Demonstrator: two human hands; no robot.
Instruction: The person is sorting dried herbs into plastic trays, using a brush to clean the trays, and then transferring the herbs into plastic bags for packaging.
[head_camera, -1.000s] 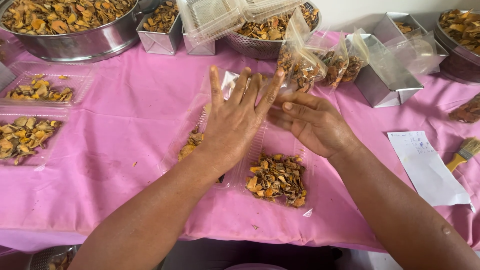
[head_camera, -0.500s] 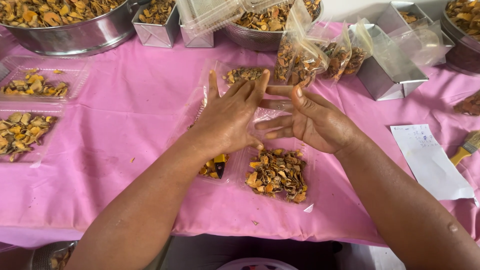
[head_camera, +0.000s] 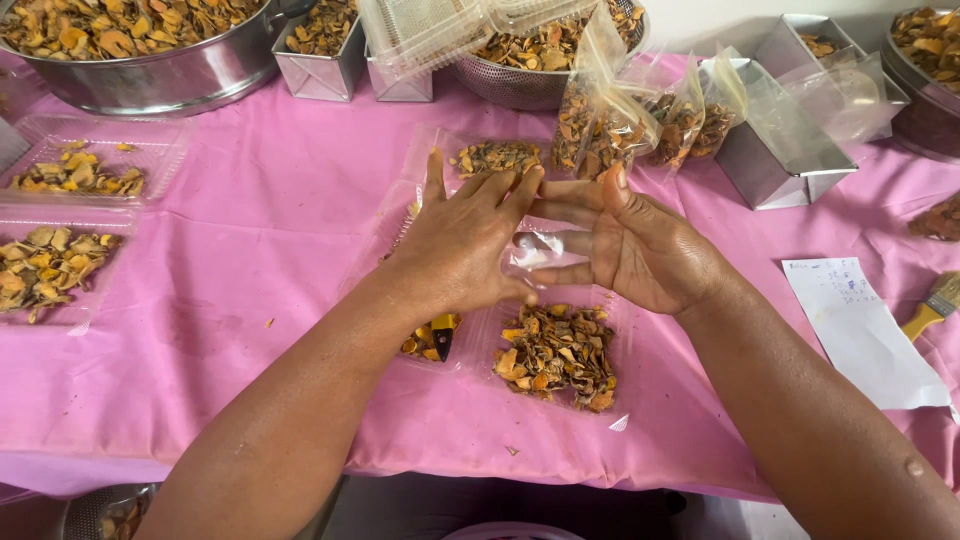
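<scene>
Both my hands hover over the pink tablecloth (head_camera: 250, 250), left hand (head_camera: 465, 245) and right hand (head_camera: 640, 250) with fingers spread flat, pressing a clear plastic bag (head_camera: 540, 250) between their fingertips, just above a filled packet of dried slices (head_camera: 555, 355).

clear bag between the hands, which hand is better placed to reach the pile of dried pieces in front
Probably the right hand. The pile of dried pieces lies almost directly below it, toward the table edge. The left hand is spread over the clear bag and sits further to the left of the pile.
</scene>
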